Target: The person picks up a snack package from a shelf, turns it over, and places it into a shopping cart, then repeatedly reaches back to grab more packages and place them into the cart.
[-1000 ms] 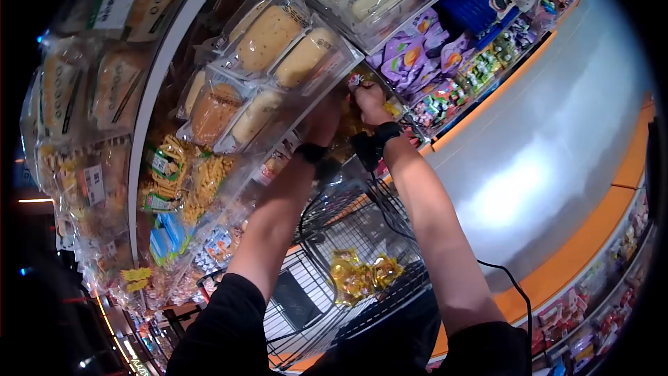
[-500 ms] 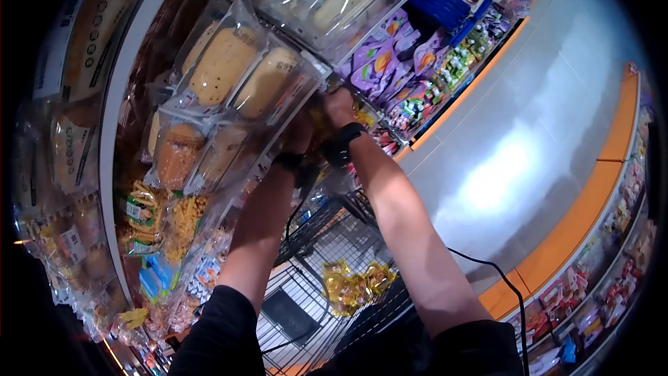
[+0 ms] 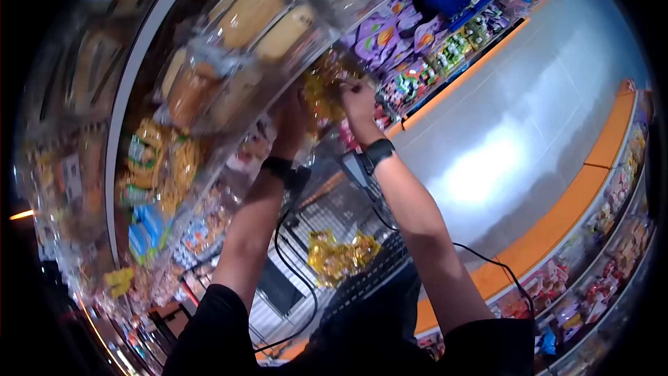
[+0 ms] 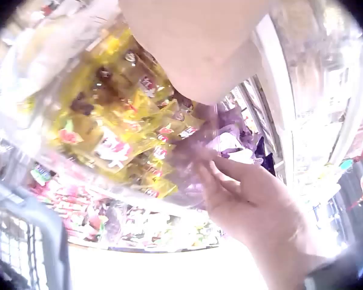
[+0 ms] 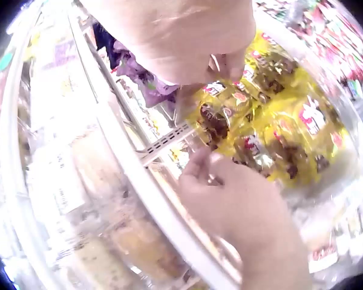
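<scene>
Right hand (image 3: 358,101): we pinch the yellow candy bag (image 3: 321,90) top, twelve o'clock.
Left hand (image 3: 289,117): touches it; we cannot tell the grip.
Head view alone: cart (image 3: 330,209), six o'clock.
Print: too blurred to read.

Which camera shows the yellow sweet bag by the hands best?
The left wrist view: the yellow sweet bag fills much of the picture, wrappers showing. The right wrist view shows the bag too, partly behind the right hand. The head view shows the bag small and blurred.

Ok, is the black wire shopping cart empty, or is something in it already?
Not empty: the head view shows a heap of shiny yellow snack packets lying inside the black wire shopping cart.
</scene>
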### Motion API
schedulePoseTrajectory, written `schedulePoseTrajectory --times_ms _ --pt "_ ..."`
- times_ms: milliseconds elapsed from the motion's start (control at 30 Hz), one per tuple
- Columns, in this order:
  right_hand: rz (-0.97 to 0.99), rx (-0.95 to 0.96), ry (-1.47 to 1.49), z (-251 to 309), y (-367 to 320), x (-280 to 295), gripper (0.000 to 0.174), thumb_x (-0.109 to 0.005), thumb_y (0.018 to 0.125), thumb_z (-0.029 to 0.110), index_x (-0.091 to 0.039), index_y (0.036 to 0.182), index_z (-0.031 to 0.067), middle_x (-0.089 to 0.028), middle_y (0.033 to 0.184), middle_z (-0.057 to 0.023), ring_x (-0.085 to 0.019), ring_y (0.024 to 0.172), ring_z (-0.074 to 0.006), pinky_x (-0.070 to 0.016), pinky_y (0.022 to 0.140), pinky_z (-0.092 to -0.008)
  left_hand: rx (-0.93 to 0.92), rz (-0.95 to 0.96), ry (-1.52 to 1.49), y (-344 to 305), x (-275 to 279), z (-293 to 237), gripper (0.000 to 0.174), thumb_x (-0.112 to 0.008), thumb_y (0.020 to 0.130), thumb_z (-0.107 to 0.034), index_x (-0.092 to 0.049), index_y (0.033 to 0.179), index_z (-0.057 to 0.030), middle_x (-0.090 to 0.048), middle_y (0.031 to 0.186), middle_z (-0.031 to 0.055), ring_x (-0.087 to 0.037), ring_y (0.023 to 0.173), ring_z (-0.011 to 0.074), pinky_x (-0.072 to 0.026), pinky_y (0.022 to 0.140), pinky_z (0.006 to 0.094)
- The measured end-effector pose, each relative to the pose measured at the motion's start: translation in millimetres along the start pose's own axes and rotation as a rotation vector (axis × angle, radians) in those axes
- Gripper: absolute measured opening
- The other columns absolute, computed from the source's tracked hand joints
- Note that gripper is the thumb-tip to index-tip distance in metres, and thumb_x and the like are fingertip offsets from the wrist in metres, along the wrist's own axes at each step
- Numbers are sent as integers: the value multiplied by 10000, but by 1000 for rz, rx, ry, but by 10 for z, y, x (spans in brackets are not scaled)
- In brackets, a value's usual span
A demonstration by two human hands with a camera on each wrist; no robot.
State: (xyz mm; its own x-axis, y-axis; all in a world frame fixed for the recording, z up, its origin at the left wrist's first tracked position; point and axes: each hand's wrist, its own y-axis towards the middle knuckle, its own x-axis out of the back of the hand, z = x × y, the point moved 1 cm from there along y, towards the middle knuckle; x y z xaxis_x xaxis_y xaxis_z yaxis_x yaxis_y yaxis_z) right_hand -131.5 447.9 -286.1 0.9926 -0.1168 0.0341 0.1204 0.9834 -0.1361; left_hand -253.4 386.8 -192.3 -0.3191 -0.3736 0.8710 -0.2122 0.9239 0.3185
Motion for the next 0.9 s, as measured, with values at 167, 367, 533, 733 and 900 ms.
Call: schedulePoseTrajectory --times_ms 167,367,533,733,900 --pt "36 -86 242 71 -934 324 182 -576 830 114 -636 928 -27 -648 751 -100 -598 674 -128 -461 618 -262 -66 -110 64 -1135 424 -24 219 -558 842 -88 -577 1058 -56 -596 932 178 -554 862 369 -438 768 440" --pt "181 -57 173 126 -1533 480 128 -575 836 101 -607 850 -22 -619 714 -51 -573 661 -125 -455 620 -272 207 -110 -39 -2595 760 24 152 -548 873 -126 -591 999 -54 -631 935 136 -582 873 325 -452 780 414" --pt "416 -93 53 -277 -2291 434 174 -621 813 122 -619 893 -33 -661 786 -107 -635 761 -173 -492 714 -294 682 -59 -223 -3859 707 132 145 -526 884 -118 -587 992 -43 -630 893 146 -598 809 318 -471 722 386" --pt "837 -165 -766 -1431 -3092 583 363 -721 705 264 -665 959 11 -675 881 -167 -656 826 -270 -499 773 -328 880 107 -229 -5174 -5 635 263 -588 823 -144 -551 1068 -56 -640 901 209 -617 835 387 -487 721 461" --pt "1373 -236 -1205 -2205 -3658 593 532 -768 657 343 -637 1032 -11 -677 915 -173 -644 881 -301 -490 777 -354 970 233 -238 -5883 -374 1014 331 -611 756 -114 -570 1075 -34 -636 932 213 -594 906 396 -482 790 468"
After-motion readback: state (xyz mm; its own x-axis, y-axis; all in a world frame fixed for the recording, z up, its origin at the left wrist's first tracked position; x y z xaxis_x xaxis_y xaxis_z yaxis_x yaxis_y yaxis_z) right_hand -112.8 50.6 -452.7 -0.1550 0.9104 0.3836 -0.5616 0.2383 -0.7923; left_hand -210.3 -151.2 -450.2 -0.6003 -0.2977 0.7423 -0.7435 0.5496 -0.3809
